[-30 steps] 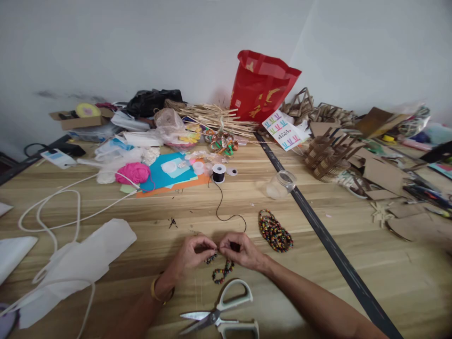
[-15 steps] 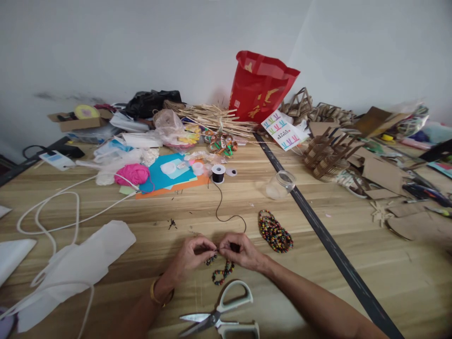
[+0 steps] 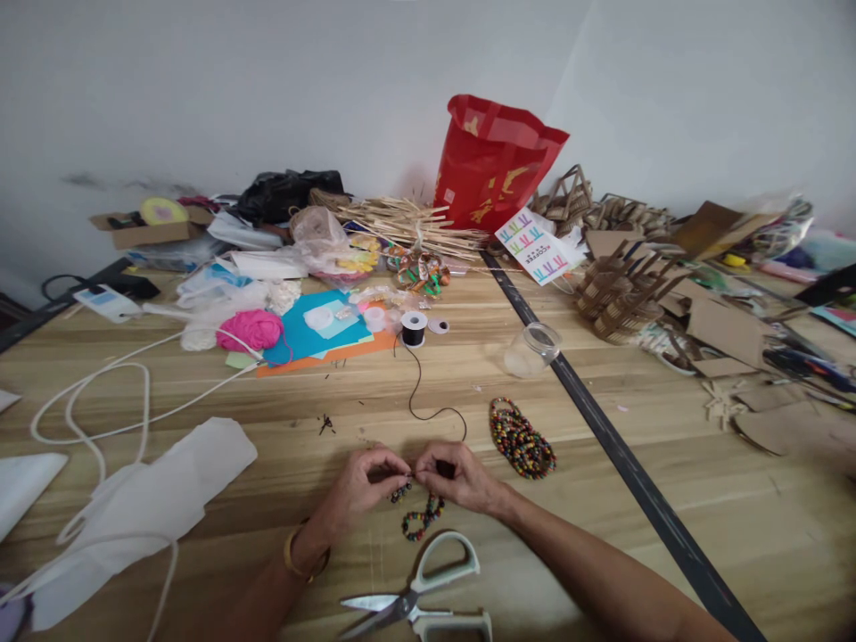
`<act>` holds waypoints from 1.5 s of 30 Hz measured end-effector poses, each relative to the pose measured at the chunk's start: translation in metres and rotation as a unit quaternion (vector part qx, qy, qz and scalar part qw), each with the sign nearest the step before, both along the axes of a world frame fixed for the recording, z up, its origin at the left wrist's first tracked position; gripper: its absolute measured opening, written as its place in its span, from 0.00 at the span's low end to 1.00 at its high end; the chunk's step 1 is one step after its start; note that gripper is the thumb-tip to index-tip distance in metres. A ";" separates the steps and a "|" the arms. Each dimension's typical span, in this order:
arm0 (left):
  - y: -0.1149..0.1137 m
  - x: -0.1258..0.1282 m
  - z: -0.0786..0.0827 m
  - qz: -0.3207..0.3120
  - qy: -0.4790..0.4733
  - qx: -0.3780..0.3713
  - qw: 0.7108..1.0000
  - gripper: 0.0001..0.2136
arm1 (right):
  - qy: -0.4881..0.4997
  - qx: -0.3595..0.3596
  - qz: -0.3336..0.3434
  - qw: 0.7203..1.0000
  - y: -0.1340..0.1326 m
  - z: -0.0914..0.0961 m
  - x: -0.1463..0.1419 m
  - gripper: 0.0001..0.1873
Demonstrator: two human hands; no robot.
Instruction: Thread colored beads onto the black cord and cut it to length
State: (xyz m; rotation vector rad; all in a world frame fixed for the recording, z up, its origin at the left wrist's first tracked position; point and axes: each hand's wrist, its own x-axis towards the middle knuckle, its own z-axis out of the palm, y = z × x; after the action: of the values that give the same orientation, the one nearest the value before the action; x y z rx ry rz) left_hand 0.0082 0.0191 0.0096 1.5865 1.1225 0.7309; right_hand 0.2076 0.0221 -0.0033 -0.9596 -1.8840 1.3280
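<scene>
My left hand and my right hand meet fingertip to fingertip above the table. Both are closed in a pinch on a thin beaded cord, whose gripped part is mostly hidden. Multicoloured beads on that cord hang in a loop below my right hand, and a few dark beads show under my left fingertips. A black cord runs from a spool toward my right hand. Scissors with pale handles lie opened just below the hands. Several finished bead strings form a pile to the right.
A clear plastic jar lies on its side beyond the bead pile. White cable and a white sheet spread over the left side. Pink yarn, a red bag and woven baskets stand farther back.
</scene>
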 end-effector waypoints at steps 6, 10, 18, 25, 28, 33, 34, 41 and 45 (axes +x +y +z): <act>0.000 0.000 -0.004 0.006 -0.005 -0.004 1.000 0.05 | 0.001 -0.001 -0.001 1.000 0.000 0.000 0.000 0.09; 0.000 -0.001 -0.003 0.004 0.000 0.001 1.000 0.04 | 0.001 0.005 0.002 1.000 0.000 0.002 0.000 0.10; 0.000 -0.001 -0.001 0.001 0.000 0.005 1.000 0.05 | -0.008 0.015 0.000 1.000 0.000 0.000 -0.001 0.12; 0.000 0.000 0.000 0.005 0.002 0.009 1.000 0.04 | 0.001 0.006 -0.004 1.000 0.000 -0.001 -0.001 0.10; -0.001 0.000 0.000 0.004 0.000 0.003 1.000 0.04 | 0.000 0.002 -0.002 1.000 0.000 0.000 0.000 0.10; -0.001 0.000 -0.001 0.004 0.000 0.003 1.000 0.05 | -0.003 0.002 0.000 1.000 0.000 0.003 0.000 0.11; -0.001 0.000 -0.001 0.003 0.001 0.002 1.000 0.05 | -0.004 0.003 0.000 1.000 0.000 0.002 0.000 0.11; 0.000 0.000 -0.002 -0.001 0.001 0.002 1.000 0.04 | -0.010 0.017 0.002 1.000 0.000 0.001 0.000 0.09; -0.001 0.000 -0.001 -0.003 0.004 0.004 1.000 0.04 | -0.007 0.019 0.001 1.000 0.000 0.001 0.000 0.08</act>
State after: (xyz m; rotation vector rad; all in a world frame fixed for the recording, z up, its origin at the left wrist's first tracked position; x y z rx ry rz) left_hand 0.0086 0.0182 0.0090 1.6007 1.1217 0.7269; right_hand 0.2073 0.0225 -0.0026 -0.9497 -1.9146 1.2853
